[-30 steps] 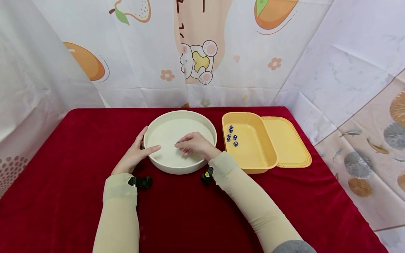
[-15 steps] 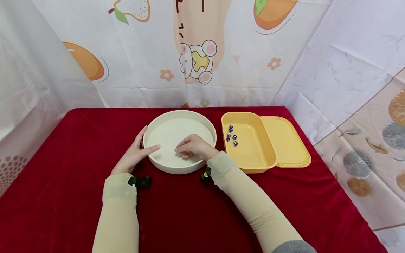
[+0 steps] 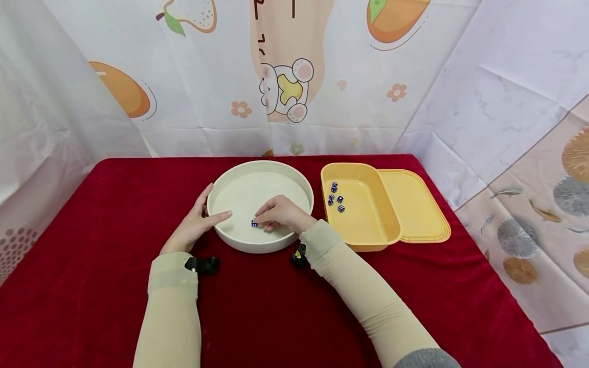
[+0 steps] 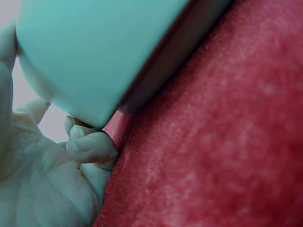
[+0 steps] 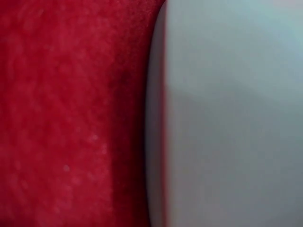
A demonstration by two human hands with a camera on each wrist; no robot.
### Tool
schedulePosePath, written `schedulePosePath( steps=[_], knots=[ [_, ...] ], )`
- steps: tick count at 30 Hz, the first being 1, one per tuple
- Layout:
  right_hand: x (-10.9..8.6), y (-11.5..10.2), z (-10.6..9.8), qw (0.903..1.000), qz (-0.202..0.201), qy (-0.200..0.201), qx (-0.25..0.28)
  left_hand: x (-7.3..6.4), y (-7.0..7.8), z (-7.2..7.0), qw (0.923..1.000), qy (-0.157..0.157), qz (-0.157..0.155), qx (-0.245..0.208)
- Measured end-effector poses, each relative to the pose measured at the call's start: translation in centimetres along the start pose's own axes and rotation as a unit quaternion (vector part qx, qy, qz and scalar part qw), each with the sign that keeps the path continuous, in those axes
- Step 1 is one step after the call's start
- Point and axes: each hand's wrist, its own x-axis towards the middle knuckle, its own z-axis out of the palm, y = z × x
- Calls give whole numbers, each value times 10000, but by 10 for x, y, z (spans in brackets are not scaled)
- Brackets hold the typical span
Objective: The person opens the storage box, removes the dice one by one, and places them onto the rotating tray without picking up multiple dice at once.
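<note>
A round cream tray (image 3: pixel 256 247) with a low wall stands on the red cloth. My left hand (image 3: pixel 194 225) holds its left side, thumb over the rim and fingers along the outside. Seen from the left wrist, curled fingers (image 4: pixel 92 147) lie against the tray's lower edge. Inside the tray, my right hand (image 3: pixel 284 212) pinches a small blue die (image 3: pixel 254 223) at its fingertips, low over the floor; whether the die touches the floor I cannot tell. From the right wrist only the tray's outer wall (image 5: pixel 232 118) and cloth show, with the hand out of view.
Right of the tray is a yellow rectangular box (image 3: pixel 368 225) with several blue dice (image 3: pixel 340 199) near its left wall. A yellow lid (image 3: pixel 416 209) lies flat beside it, partly behind the box. Printed curtains (image 3: pixel 202 102) hang behind the red-covered table (image 3: pixel 257 317).
The die at my right fingertips, mostly hidden before, now shows clearly. The right fingers have shifted slightly down in the tray. My left hand keeps its hold.
</note>
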Motion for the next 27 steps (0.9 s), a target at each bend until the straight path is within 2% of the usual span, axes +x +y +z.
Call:
schedulePosePath(
  steps=[8,14,20,27],
  knots=[
    [-1,-1,1,9997,-84,201,-84,0,0,0,10000,-10,-2,-3],
    [-4,-2,0,9986,-377,295,-238,-1,0,0,10000,1,8,-5],
    [-11,-7,-3,9977,-603,321,-37,-2,0,0,10000,-14,14,12],
    [-23,-22,-13,9965,-758,305,156,-1,-2,0,10000,-33,-1,-38]
  ],
)
